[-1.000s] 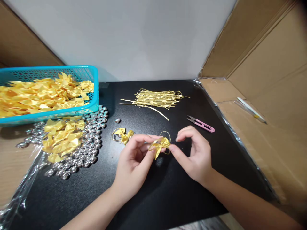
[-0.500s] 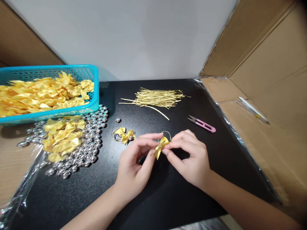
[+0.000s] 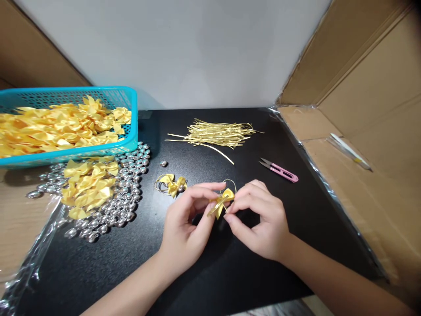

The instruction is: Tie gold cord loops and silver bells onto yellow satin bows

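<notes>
Glossy yellow bow (image 3: 228,193) — tilted, golden cord (image 3: 217,206) across its front — over black tabletop (image 3: 213,272)

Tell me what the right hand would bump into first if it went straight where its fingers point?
Most likely the yellow bow, just beyond the fingertips of the right hand, then the left hand. Exact depth is hard to judge from this one view.
</notes>
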### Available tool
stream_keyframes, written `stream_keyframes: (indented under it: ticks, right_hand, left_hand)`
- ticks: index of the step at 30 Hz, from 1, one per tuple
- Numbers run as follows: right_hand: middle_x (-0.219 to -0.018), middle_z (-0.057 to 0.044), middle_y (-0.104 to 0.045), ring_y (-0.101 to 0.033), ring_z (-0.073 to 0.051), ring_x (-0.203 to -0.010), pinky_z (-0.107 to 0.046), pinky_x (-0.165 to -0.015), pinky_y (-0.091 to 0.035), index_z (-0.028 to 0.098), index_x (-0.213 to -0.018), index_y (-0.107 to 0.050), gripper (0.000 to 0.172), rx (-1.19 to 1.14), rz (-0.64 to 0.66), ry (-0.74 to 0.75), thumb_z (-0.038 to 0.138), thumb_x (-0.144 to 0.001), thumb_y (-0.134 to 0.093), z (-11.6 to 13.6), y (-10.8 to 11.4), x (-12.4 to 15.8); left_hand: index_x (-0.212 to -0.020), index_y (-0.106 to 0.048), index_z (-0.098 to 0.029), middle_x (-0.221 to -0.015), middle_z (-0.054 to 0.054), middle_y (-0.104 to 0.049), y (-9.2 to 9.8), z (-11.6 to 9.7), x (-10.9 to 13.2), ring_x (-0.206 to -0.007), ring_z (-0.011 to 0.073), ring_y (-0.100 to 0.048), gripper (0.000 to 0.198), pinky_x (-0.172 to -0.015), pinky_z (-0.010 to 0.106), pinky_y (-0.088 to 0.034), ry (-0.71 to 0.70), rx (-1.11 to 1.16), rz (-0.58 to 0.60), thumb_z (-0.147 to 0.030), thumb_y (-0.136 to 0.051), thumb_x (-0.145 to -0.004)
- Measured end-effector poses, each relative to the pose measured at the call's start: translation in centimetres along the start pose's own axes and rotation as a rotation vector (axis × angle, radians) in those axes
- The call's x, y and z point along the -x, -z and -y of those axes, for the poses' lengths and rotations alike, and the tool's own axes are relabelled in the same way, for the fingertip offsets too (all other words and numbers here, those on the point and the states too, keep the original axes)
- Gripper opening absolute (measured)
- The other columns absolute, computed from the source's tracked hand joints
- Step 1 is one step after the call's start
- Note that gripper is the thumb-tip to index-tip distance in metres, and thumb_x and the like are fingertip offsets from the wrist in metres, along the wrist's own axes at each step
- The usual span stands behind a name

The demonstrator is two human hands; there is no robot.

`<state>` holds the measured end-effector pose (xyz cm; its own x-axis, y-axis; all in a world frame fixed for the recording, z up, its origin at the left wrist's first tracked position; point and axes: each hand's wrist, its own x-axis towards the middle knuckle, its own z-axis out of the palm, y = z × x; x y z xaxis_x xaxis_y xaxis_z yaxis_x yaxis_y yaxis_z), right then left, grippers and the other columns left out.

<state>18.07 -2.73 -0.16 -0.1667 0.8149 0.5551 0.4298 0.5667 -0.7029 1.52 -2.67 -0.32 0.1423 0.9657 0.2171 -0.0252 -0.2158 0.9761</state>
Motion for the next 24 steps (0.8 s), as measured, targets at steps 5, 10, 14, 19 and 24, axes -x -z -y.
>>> stream_keyframes:
  ticks: [5, 10, 14, 19, 24]
  right_hand:
    - [-0.072, -0.003, -0.064, -0.059, -0.017, -0.068, -0.036, -0.069, -0.045, 0.019, -0.071, -0.062, 0.013, 0.025, -0.031, 0.018, 0.007, -0.072, -0.067, 0.18, 0.21, -0.11]
    - [-0.072, -0.002, -0.063, -0.059, -0.016, -0.067, -0.034, -0.066, -0.046, 0.019, -0.072, -0.063, 0.012, 0.075, -0.078, 0.083, 0.007, -0.073, -0.065, 0.24, 0.15, -0.07]
    - [-0.074, -0.002, -0.065, -0.060, -0.015, -0.067, -0.034, -0.067, -0.047, 0.019, -0.072, -0.063, 0.014, 0.075, -0.078, 0.121, 0.005, -0.072, -0.066, 0.20, 0.03, 0.01]
    - [-0.074, -0.002, -0.068, -0.061, -0.015, -0.067, -0.034, -0.067, -0.047, 0.019, -0.071, -0.063, 0.014, 0.067, -0.077, 0.125, 0.005, -0.072, -0.065, 0.25, 0.10, -0.10]
    - [-0.074, -0.002, -0.070, -0.063, -0.015, -0.066, -0.035, -0.068, -0.047, 0.020, -0.070, -0.063, 0.014, 0.050, -0.073, 0.123, 0.006, -0.072, -0.065, 0.22, 0.15, -0.13]
  left_hand:
    - [-0.092, -0.062, -0.021, -0.104, 0.004, -0.074, -0.08, -0.09, 0.04, -0.089, 0.0140, -0.073, 0.017, -0.076, 0.021, -0.059, 0.020, 0.022, -0.005, -0.005, -0.062, -0.086]
    - [-0.091, -0.060, -0.021, -0.097, 0.003, -0.076, -0.12, 0.11, 0.06, -0.088, 0.0136, -0.074, 0.019, -0.078, 0.019, -0.060, 0.037, 0.070, -0.005, -0.004, -0.063, -0.084]
    - [-0.092, -0.059, -0.022, -0.096, 0.002, -0.077, -0.17, 0.10, 0.00, -0.087, 0.0117, -0.075, 0.020, -0.077, 0.017, -0.059, 0.041, 0.094, -0.004, -0.004, -0.063, -0.085]
    - [-0.091, -0.059, -0.022, -0.095, 0.001, -0.077, -0.20, -0.07, -0.10, -0.087, 0.0106, -0.075, 0.018, -0.077, 0.015, -0.059, 0.040, 0.093, -0.005, -0.004, -0.063, -0.085]
    - [-0.091, -0.059, -0.022, -0.097, 0.002, -0.077, -0.18, 0.05, -0.07, -0.088, 0.0105, -0.074, 0.018, -0.078, 0.015, -0.059, 0.034, 0.086, -0.008, -0.005, -0.062, -0.086]
